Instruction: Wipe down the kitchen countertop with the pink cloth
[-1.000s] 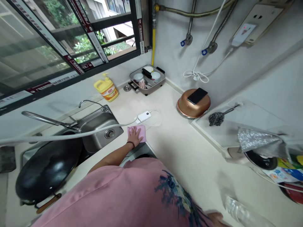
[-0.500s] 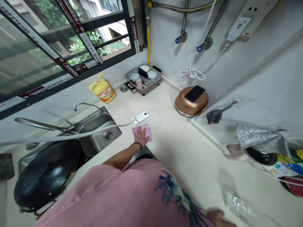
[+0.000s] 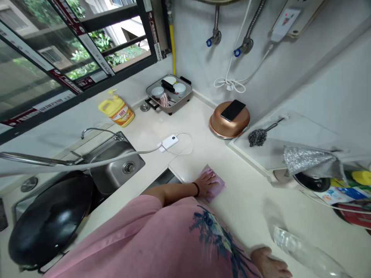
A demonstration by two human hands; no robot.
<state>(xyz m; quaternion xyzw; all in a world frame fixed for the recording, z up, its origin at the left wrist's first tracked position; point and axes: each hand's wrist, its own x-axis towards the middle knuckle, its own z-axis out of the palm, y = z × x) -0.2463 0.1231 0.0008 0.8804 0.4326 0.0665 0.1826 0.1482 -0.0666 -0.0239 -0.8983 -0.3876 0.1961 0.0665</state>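
My left hand [image 3: 205, 184], with a dark band at the wrist, lies flat on a folded pink-purple cloth [image 3: 219, 189]. Its fingers are spread and press the cloth against the pale countertop [image 3: 199, 154]. At the lower right, my right hand [image 3: 269, 263] rests on the same surface with its fingers stretched out and nothing visible in it. Just beyond those fingers, a clear plastic bottle [image 3: 304, 249] lies on its side. Up and left of the cloth, a white power bank [image 3: 169, 143] sits with a cable looped beside it.
A black wok [image 3: 52, 220] covers part of the steel sink [image 3: 108, 170] on the left. Along the back stand a yellow detergent jug [image 3: 117, 112] and an electric pan [image 3: 171, 102] holding bowls. A phone [image 3: 233, 110] lies on an upturned copper-coloured basin [image 3: 226, 125].
My left hand and the cloth have slid right along the counter, away from the power bank and past the counter's inner corner. My right hand stays near the bottle. The view has shifted slightly.
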